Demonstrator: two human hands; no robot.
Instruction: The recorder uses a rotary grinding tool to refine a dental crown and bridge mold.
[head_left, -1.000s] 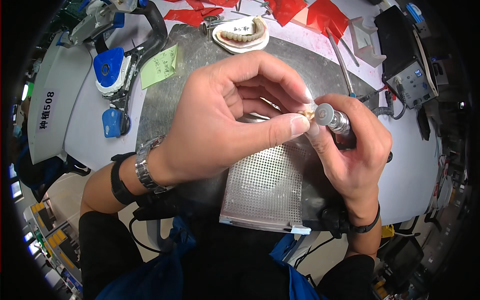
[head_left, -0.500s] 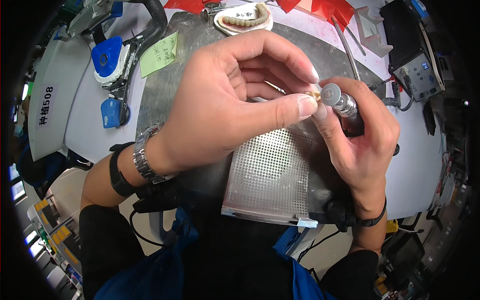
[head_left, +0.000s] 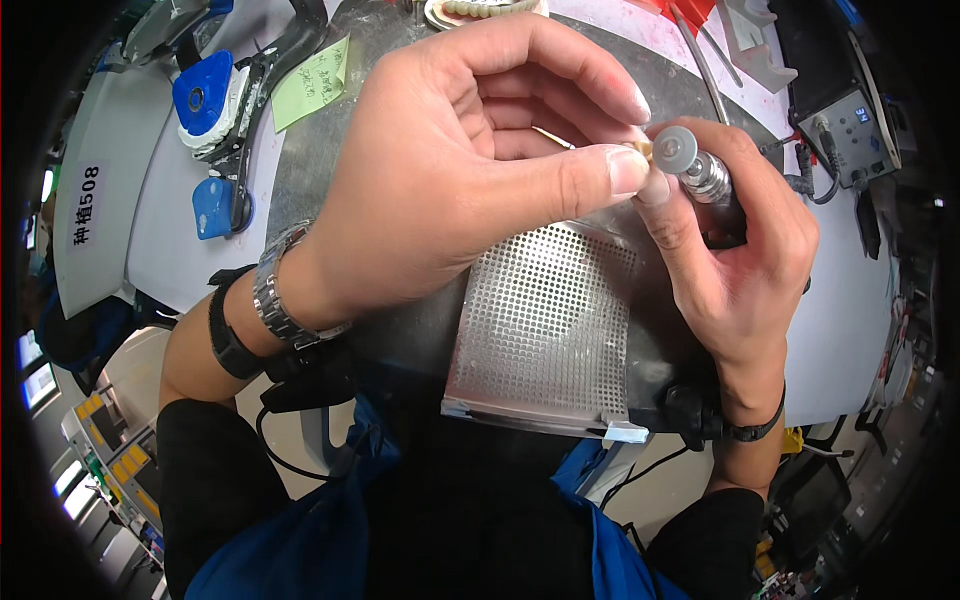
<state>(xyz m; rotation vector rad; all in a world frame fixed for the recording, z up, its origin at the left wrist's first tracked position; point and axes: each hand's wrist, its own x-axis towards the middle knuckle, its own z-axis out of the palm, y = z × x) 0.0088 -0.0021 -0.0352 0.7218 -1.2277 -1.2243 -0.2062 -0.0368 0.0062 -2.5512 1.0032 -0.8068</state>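
Observation:
My left hand (head_left: 430,180) is closed, its thumb and fingertips pinching a small tooth-coloured piece that looks like a dental crown (head_left: 644,149). Most of that piece is hidden behind the thumb. In my right hand (head_left: 765,245) is a dental handpiece (head_left: 710,180) with a silver nose, tipped by a round grey polishing wheel (head_left: 676,149). The wheel sits right beside the piece; whether they touch I cannot tell. Both hands meet fingertip to fingertip above a perforated metal grate (head_left: 545,325).
Beyond my left hand stands a dental model (head_left: 440,15) with a row of teeth. Leftward lie a green note (head_left: 312,85) and an articulator with a blue part (head_left: 203,92). A control box (head_left: 852,130) with a cable is at the right. Slim metal tools (head_left: 702,65) lie at the far right.
The view has shifted, so the dental model, note and grate appear higher. My hands keep the same grips, with the wheel still beside the small piece.

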